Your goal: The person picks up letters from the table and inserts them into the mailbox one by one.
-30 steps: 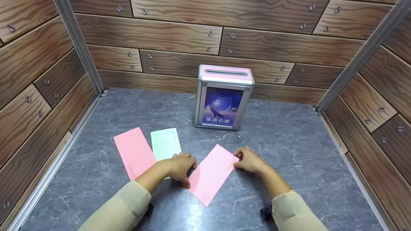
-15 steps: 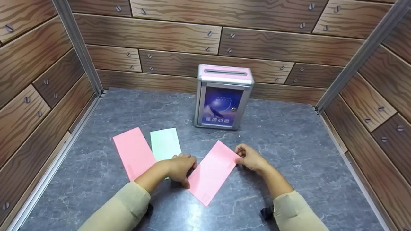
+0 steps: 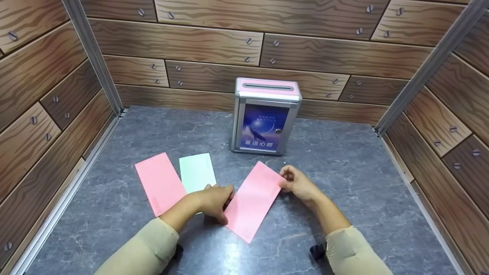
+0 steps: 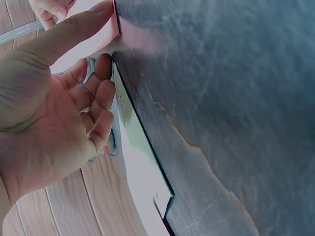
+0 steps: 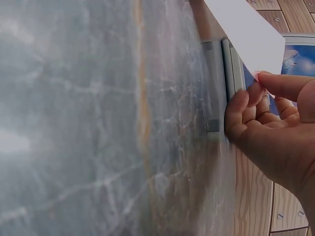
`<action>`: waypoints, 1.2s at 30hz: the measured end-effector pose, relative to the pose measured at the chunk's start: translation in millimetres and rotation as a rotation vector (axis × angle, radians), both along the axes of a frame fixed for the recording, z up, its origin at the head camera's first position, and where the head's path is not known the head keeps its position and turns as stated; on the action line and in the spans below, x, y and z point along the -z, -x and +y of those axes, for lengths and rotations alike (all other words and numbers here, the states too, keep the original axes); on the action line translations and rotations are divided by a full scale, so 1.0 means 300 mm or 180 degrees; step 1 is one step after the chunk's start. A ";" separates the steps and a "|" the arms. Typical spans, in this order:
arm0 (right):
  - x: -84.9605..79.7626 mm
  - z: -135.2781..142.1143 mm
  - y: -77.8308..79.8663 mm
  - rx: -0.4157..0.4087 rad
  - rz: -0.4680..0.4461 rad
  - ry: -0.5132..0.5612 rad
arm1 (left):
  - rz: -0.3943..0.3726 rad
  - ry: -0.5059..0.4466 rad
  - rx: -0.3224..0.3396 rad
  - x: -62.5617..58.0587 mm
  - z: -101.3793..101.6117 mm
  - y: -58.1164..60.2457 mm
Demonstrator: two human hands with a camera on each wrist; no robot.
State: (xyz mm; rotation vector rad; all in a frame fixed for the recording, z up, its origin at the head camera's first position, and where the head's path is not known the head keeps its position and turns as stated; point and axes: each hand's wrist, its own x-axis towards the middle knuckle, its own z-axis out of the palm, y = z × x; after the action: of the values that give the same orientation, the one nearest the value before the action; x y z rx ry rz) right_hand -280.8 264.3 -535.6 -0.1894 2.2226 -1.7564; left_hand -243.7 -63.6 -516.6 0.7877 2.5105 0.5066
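Observation:
A pink envelope (image 3: 254, 202) lies slanted between my hands. My right hand (image 3: 300, 185) pinches its right corner between thumb and fingers; in the right wrist view, that corner of the envelope (image 5: 261, 44) is raised off the tabletop. My left hand (image 3: 214, 201) rests at the envelope's left edge, its thumb touching the edge and its other fingers loosely bent over the table. In the left wrist view, the palm of the left hand (image 4: 54, 113) shows with nothing enclosed. Under and beside that hand lies a green envelope (image 3: 196, 172), partly hidden by it.
Another pink envelope (image 3: 160, 183) lies at the left, its near end behind the left forearm. A silver-framed box (image 3: 265, 116) with a slot in its pink top stands at the back. Wood-patterned walls (image 3: 214, 42) enclose the grey marbled tabletop (image 3: 344, 160).
The right hand has moved slightly away from me, raising and turning the pink envelope's right end. The left hand stays at the left edge; the box and other envelopes have not moved.

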 end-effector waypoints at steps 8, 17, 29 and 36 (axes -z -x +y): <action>-0.025 0.004 0.004 0.0148 -0.0167 0.0462 | -0.0181 -0.0437 -0.0007 -0.010 0.001 0.020; -0.083 0.002 0.016 0.0363 -0.0029 0.0575 | -0.0179 -0.1015 0.0001 -0.025 0.016 0.059; -0.170 -0.008 0.039 0.0307 0.0225 0.0593 | -0.0158 -0.1692 -0.0151 -0.081 0.060 0.096; -0.221 -0.017 0.053 0.0314 0.0331 0.0631 | 0.0346 -0.2051 -0.0338 -0.160 0.104 0.133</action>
State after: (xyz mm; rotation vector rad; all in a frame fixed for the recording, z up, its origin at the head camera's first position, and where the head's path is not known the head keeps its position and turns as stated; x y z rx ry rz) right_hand -296.8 259.2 -469.2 -0.2221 2.1588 -2.0653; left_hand -283.7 -32.5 -468.8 0.9201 2.5050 1.3834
